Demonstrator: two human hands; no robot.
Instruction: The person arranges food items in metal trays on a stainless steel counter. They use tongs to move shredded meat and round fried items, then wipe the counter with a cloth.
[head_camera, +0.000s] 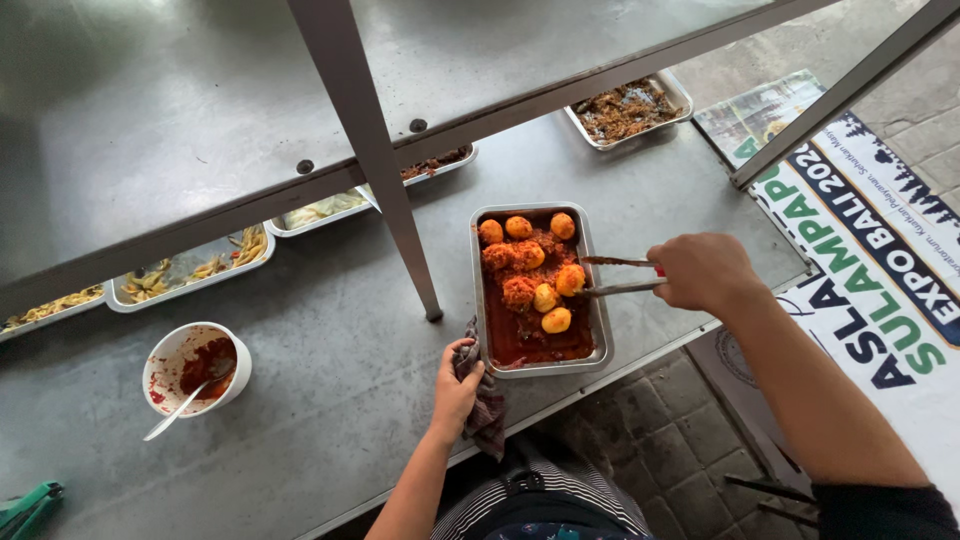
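The right hand is closed around the handles of metal tongs, whose tips close on 1 of the sauced eggs in the rectangular metal tray. That tray sits near the front edge of the steel surface, toward its right end. The left hand is clenched on a dark cloth pressed against the tray's front-left corner, steadying it.

About 8 eggs lie in the red sauce, most gathered in the far half; the near half is mostly bare sauce, so the handling of the eggs looks partway through, with most of them untouched. A white bowl with red sauce and a spoon stands toward the left end of the surface.
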